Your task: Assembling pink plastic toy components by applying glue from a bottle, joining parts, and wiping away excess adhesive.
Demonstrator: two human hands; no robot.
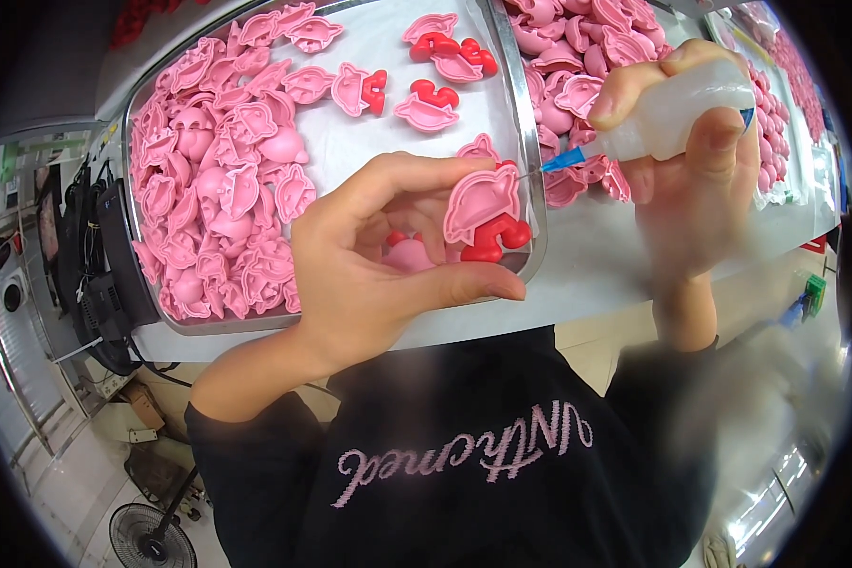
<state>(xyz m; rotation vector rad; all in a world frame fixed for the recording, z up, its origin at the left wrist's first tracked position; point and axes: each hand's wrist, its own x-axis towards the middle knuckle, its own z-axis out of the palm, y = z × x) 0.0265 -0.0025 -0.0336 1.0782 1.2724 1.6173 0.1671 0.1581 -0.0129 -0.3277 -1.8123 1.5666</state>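
Currently holding a pink shell (481, 201) up over the right end of the metal tray (524, 104), hollow face toward the viewer, with a glossy red piece (495, 239) at its lower edge. Held in the left hand (350, 246) — curved in a loose C, with the index finger along the upper rim and the thumb stretched out below; cannot tell whether touching the red piece with that thumb. Gripping a translucent squeeze bottle (686, 109) in the right hand (696, 161), wrapped around its body, with the blue nozzle (563, 159) pointing left and a thin needle (528, 174) at the shell's upper right edge; too fine to tell contact from a gap.

Looks light, thin-walled and fairly firm, perhaps with slight give, and smooth enough to twist under a nudge. Best taken by the outer rim, leaving the hollow and the needle-side edge uncovered. Probably weakest where pink meets red — so better supported from beneath than pinched there. Squeeze the bottle softly by its sides; treat the needle as fragile. See also, at left in the tray, heaped pink shells (218, 208), above the pale bench (587, 275).
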